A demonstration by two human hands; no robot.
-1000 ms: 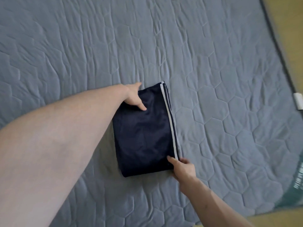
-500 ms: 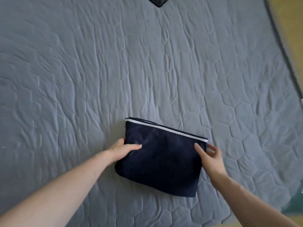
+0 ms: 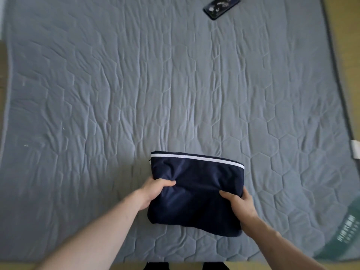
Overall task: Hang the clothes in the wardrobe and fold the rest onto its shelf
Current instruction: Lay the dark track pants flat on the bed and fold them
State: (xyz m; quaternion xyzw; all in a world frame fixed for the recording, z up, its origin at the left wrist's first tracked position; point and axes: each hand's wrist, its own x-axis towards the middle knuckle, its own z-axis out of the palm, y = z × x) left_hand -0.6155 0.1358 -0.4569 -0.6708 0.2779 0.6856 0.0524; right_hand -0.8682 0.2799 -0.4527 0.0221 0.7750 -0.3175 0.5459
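A folded navy garment (image 3: 196, 191) with a white stripe along its far edge lies near the front of a grey quilted bed (image 3: 175, 84). My left hand (image 3: 153, 190) grips its left side, thumb on top and fingers tucked under the cloth. My right hand (image 3: 239, 203) grips the right side the same way, thumb pressing on the fabric. The cloth bunches between both thumbs. No wardrobe or shelf is in view.
A dark phone (image 3: 221, 5) lies at the far end of the bed. A white tag (image 3: 356, 152) sits at the bed's right edge, with a green patterned item (image 3: 346, 234) at the lower right. Yellowish floor borders the bed.
The garment has turned so its white stripe runs across the far edge. Both hands slid from touching its edges to gripping its two sides, and the cloth now bunches.
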